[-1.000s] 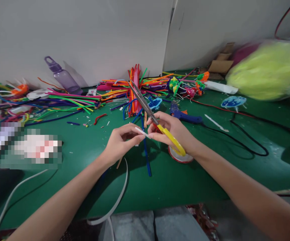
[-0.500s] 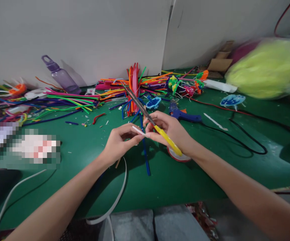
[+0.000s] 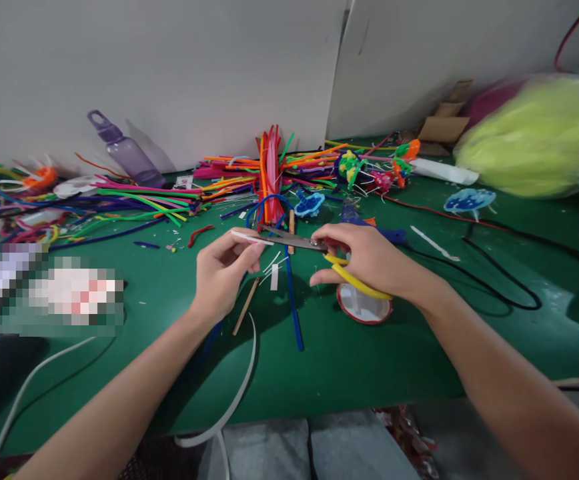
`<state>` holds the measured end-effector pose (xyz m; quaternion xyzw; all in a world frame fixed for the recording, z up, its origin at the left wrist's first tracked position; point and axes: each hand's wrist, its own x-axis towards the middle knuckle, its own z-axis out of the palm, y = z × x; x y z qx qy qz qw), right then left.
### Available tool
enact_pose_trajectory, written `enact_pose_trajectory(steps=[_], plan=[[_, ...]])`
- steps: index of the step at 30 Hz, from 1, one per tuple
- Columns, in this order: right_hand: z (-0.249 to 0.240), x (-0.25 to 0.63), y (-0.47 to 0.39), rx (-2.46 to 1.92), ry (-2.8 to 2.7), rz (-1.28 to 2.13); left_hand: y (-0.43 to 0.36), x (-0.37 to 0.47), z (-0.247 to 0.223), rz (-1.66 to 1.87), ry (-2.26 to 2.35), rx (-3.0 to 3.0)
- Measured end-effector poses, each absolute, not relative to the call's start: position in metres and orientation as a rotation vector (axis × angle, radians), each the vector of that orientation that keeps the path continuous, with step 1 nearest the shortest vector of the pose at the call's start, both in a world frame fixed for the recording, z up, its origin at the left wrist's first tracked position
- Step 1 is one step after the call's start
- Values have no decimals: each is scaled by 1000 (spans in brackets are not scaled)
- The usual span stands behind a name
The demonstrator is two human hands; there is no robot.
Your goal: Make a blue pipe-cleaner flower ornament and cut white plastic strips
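My left hand [image 3: 224, 270] pinches a narrow white strip [image 3: 250, 237] between thumb and fingers. My right hand [image 3: 357, 257] holds yellow-handled scissors [image 3: 362, 283] by the loops, with the blades pointing left, partly apart, at the strip. Below the blades lie thin white offcuts [image 3: 274, 276], a blue pipe cleaner [image 3: 292, 300] and a short brown stick [image 3: 246, 308]. A second brown stick [image 3: 291, 227] lies behind the blades. Under my right wrist sits a round white piece with a red rim [image 3: 364, 308].
Bundles of coloured pipe cleaners [image 3: 272, 170] spread along the back of the green table [image 3: 409, 360]. A purple bottle [image 3: 132, 157] leans at the wall. A blue glue gun [image 3: 392, 236] with its cord lies behind my right hand. Yellow-green bagged material [image 3: 534, 140] stands at right.
The scissors have swung from pointing up and away to lying nearly level, blades at the strip. My hands have moved apart, and the right one has let go of the strip's end.
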<state>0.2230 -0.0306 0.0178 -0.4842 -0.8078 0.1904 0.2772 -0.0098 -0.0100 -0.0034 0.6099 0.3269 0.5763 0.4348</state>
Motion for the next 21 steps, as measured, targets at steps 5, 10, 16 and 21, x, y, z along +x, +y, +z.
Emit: enact_pose_trajectory(steps=[5, 10, 16, 21], plan=[[14, 221, -30, -1247, -2197, 458, -9, -10, -4, 1452, 779, 1492], [13, 220, -30, -1244, -2220, 440, -8, -8, -5, 1457, 764, 1489], [14, 218, -31, -1244, -2200, 489, -7, -7, -7, 1490, 784, 1516], [14, 218, -32, -1253, -2192, 526, -7, -7, -7, 1496, 843, 1516]])
